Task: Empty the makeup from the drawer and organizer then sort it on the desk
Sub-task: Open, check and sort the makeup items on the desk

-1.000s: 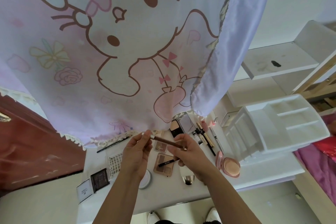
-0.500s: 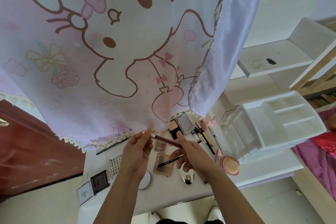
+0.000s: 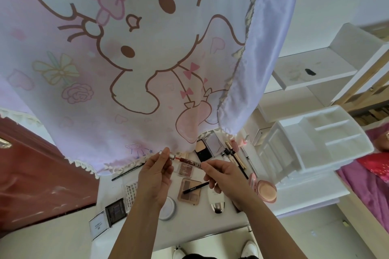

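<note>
A slim dark-red makeup pencil is held above the white desk between both hands. My left hand pinches its silver cap end, pulled a little off so a red tip shows. My right hand grips the barrel's other end. Below them on the desk lie a brown eyeshadow palette with a black pencil across it, a small blush palette, an open black compact and several slim sticks.
A white organizer with bare compartments stands at the right on the desk. A pink round compact, a silver-tipped tube, a white jar and a dark palette lie near the front. A cartoon-print curtain hangs over the desk's back.
My hands have drawn slightly apart along the pencil; the silver cap has slid off in my left hand and the red tip now shows.
</note>
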Motion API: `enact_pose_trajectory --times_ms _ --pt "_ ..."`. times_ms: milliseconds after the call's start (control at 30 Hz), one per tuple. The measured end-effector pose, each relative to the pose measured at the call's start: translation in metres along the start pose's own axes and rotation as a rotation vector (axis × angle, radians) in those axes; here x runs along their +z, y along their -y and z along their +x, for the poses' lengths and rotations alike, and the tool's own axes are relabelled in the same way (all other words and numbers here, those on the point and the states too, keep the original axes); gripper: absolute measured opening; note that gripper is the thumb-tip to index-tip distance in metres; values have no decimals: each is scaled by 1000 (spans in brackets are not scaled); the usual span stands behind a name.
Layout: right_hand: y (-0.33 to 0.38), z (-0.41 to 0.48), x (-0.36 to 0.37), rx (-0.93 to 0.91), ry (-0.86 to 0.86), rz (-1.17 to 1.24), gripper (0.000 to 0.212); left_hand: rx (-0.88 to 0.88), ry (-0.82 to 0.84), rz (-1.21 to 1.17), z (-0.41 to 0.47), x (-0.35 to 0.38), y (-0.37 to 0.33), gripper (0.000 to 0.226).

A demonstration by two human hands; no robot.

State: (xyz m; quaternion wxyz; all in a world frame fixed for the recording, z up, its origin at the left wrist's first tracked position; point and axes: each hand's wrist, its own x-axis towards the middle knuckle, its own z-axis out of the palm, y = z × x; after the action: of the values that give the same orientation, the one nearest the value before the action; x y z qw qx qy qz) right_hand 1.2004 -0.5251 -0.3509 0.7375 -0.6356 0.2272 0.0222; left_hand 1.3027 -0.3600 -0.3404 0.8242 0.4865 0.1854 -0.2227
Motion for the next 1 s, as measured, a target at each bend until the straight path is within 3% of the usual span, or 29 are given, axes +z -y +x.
enact_pose_trajectory --times_ms 200,300,367,433,500,600,767,867,1000 --pt "-11 -5 -13 17 61 -247 15 59 15 172 3 4 11 44" --pt "-25 -7 -26 83 -110 -83 16 129 29 500 6 5 27 57" --pt "-40 -7 -39 150 -255 54 18 170 48 698 13 1 45 48" --pt "-54 -9 -54 210 -377 59 14 199 81 916 22 -8 68 37" --pt "-65 -11 -67 227 -475 -13 13 236 168 1182 33 -22 92 42" --pt "-83 -9 -85 254 -587 -174 11 262 345 1535 48 -40 121 48" --pt "-104 11 -94 312 -511 -588 18 303 630 2058 62 -51 151 60" --pt "-110 29 -87 295 -481 -813 24 248 686 2211 64 -54 158 64" --pt "-124 47 -76 301 -373 -1222 22 182 654 2214 69 -69 162 63"
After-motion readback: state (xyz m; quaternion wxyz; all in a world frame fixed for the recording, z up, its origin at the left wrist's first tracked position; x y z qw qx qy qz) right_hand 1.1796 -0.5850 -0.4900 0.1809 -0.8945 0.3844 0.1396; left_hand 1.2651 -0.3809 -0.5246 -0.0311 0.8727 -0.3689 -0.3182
